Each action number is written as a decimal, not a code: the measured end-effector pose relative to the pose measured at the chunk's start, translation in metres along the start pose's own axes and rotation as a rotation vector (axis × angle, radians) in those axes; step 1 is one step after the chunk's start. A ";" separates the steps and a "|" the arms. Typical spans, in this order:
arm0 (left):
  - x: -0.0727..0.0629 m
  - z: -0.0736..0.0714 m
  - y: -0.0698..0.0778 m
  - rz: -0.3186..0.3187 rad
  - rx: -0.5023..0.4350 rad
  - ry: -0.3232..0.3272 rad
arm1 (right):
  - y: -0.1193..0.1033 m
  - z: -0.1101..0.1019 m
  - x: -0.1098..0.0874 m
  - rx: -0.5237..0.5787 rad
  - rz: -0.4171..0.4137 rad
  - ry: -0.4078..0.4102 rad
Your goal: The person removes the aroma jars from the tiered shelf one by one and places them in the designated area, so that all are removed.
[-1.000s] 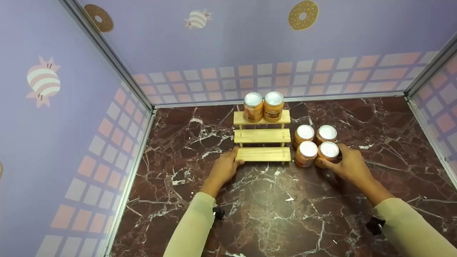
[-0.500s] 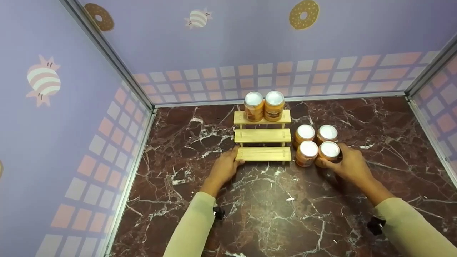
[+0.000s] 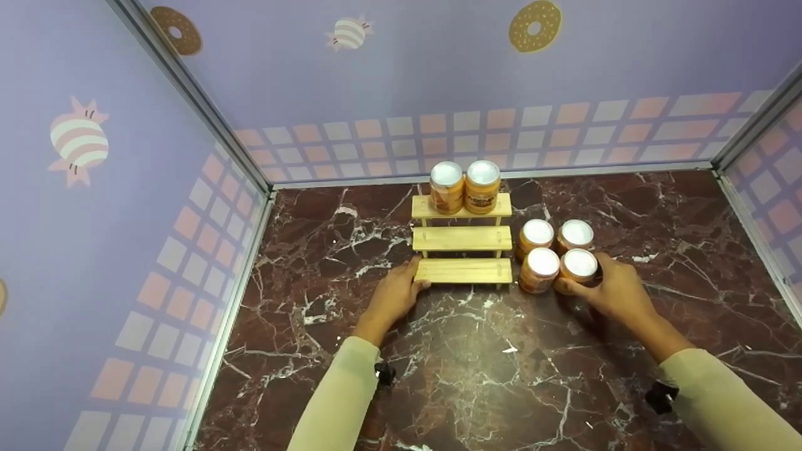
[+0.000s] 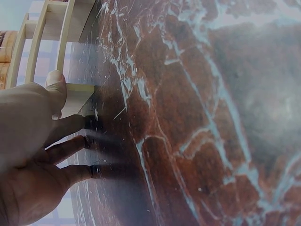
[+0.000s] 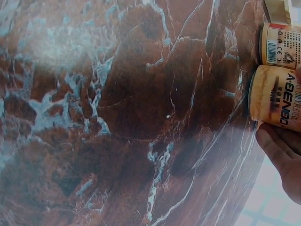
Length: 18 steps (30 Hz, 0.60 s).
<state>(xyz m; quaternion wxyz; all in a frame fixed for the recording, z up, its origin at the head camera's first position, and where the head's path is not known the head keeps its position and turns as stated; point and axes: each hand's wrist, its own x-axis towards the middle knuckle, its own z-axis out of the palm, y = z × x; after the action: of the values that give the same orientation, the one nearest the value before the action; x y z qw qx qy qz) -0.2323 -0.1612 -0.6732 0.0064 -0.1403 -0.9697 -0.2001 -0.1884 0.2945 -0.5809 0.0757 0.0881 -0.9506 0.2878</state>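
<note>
A three-tier wooden display stand (image 3: 463, 238) stands on the marble-patterned table. My left hand (image 3: 395, 291) holds its lowest step at the left end; in the left wrist view the thumb (image 4: 57, 87) lies against the step and the other fingers spread below. To the stand's right, several orange jars with white lids are grouped in two rows. My right hand (image 3: 617, 291) grips the front right jar (image 3: 578, 266), thumb in front and fingers on its far right side. The front left jar (image 3: 539, 270) is beside it. In the right wrist view the gripped jar (image 5: 273, 96) shows "A-BENBO" lettering.
On the top step sit two more jars, a left one (image 3: 447, 188) and a right one (image 3: 482, 186). Behind the group stand a back left jar (image 3: 536, 235) and a back right jar (image 3: 576, 233). Purple printed walls, a back wall (image 3: 426, 75) among them, border the table (image 3: 489, 376).
</note>
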 end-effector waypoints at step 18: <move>0.000 -0.002 0.002 -0.026 -0.005 -0.027 | 0.000 -0.001 0.002 0.007 0.034 -0.041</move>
<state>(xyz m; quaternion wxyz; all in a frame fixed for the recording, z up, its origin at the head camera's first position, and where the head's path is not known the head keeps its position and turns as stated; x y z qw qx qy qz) -0.2318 -0.1607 -0.6705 -0.0097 -0.1306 -0.9709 -0.2005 -0.1899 0.2951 -0.5794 0.0511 0.0782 -0.9524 0.2903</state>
